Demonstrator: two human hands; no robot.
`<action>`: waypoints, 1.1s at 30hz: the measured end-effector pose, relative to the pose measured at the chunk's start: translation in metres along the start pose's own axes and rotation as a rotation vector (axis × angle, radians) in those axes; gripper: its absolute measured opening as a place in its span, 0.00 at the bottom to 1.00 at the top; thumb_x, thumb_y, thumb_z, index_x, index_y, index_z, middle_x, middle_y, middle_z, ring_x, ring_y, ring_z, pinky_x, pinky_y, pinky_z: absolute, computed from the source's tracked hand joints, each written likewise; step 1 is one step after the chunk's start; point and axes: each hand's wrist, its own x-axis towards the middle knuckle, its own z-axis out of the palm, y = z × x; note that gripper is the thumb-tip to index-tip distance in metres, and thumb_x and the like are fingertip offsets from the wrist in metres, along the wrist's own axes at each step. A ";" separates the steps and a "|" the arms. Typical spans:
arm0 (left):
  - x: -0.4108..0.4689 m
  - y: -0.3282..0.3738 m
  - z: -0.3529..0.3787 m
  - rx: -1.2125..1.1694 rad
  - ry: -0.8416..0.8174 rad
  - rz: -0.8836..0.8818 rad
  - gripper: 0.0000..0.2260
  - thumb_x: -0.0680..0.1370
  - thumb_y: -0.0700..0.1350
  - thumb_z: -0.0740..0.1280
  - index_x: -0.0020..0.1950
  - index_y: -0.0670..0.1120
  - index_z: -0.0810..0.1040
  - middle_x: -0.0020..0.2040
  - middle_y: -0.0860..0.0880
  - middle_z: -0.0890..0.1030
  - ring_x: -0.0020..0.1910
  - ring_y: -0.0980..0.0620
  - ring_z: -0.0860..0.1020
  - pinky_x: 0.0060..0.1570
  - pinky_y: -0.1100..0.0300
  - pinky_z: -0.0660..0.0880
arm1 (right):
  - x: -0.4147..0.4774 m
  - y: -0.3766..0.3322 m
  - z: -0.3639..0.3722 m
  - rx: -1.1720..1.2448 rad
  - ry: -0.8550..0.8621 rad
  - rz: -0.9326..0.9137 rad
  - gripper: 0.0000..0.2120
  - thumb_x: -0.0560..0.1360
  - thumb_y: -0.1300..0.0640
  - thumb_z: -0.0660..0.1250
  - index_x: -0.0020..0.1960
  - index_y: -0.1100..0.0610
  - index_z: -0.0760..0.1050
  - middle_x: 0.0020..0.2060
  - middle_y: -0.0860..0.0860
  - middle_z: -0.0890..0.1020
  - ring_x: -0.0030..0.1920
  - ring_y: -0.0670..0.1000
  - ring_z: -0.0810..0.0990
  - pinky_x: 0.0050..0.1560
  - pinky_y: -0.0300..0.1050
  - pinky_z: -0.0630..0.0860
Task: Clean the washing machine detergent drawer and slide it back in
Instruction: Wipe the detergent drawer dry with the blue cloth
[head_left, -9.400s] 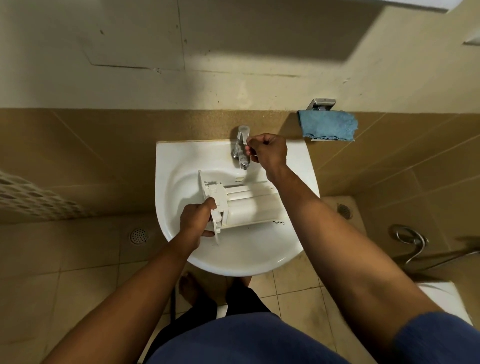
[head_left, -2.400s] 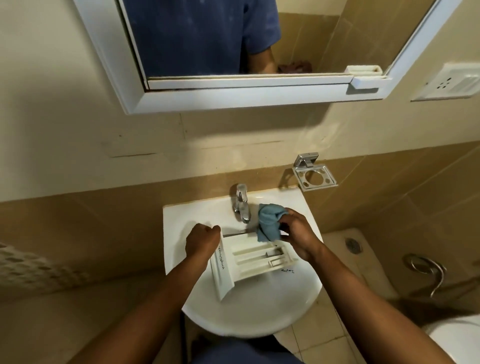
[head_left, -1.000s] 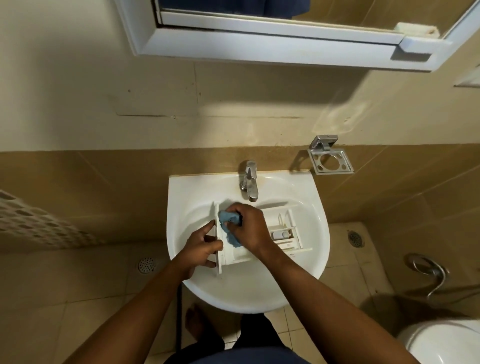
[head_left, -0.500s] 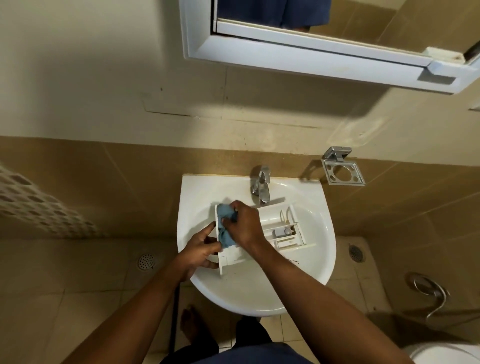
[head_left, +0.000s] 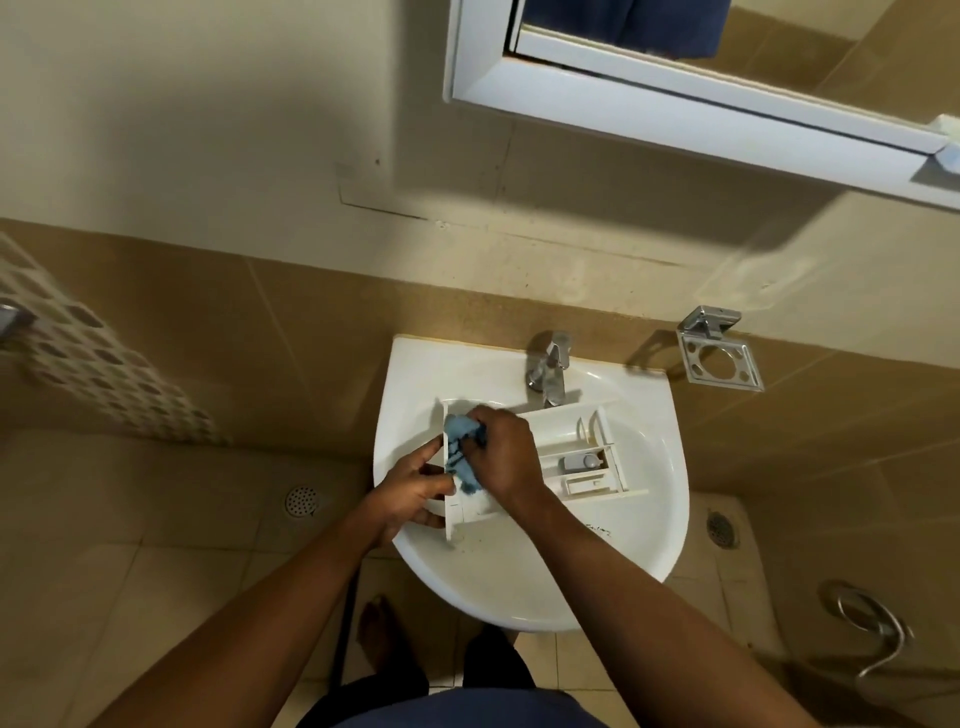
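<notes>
Detergent drawer (head_left: 571, 434): white, lying across the basin of the sink just below the tap, open side up, front panel at the left end.
Drawer's right end: divided into small compartments; a grey insert (head_left: 577, 461) sits in 1 of them.
Left grip (head_left: 410, 493): the person's left hand, closed round the front panel, holding the drawer at its left end.
Right grip (head_left: 506, 452): the person's right hand, fingers curled round the cloth, pressing it down into the drawer.
Cloth (head_left: 460, 439): blue, bunched, in the compartment just behind the front panel, partly covered by the right hand.
Sink (head_left: 519, 605): white, wall-mounted, with dark specks on its rim to the right of the drawer.
Tap (head_left: 548, 366): chrome, at the back of the sink, spout over the drawer's far edge.
Wall: a chrome holder (head_left: 719, 358) to the right of the sink; a white-framed mirror (head_left: 675, 111) above.
Floor: tiled, with 2 drains, 1 (head_left: 301, 501) left of the sink and 1 (head_left: 722, 527) right; a bare foot (head_left: 376, 634) under the sink.
</notes>
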 end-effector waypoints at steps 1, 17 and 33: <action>0.001 0.000 -0.001 -0.007 -0.002 0.004 0.35 0.77 0.35 0.70 0.79 0.58 0.66 0.59 0.41 0.81 0.58 0.42 0.82 0.50 0.44 0.84 | -0.008 0.003 0.002 -0.006 -0.030 -0.002 0.09 0.74 0.59 0.71 0.53 0.55 0.83 0.47 0.53 0.86 0.46 0.52 0.83 0.49 0.45 0.80; -0.002 0.003 -0.007 -0.063 -0.079 -0.024 0.36 0.77 0.34 0.73 0.79 0.59 0.66 0.61 0.39 0.81 0.59 0.40 0.83 0.51 0.41 0.83 | 0.006 0.001 0.006 -0.125 0.040 -0.003 0.11 0.75 0.60 0.68 0.57 0.58 0.80 0.47 0.59 0.82 0.46 0.59 0.82 0.47 0.47 0.76; 0.005 0.012 0.022 0.058 0.146 -0.033 0.16 0.80 0.44 0.64 0.68 0.52 0.76 0.54 0.45 0.84 0.48 0.41 0.85 0.44 0.44 0.85 | -0.074 0.025 -0.007 -0.103 -0.214 -0.031 0.08 0.73 0.51 0.68 0.51 0.52 0.79 0.44 0.53 0.81 0.44 0.53 0.79 0.43 0.47 0.75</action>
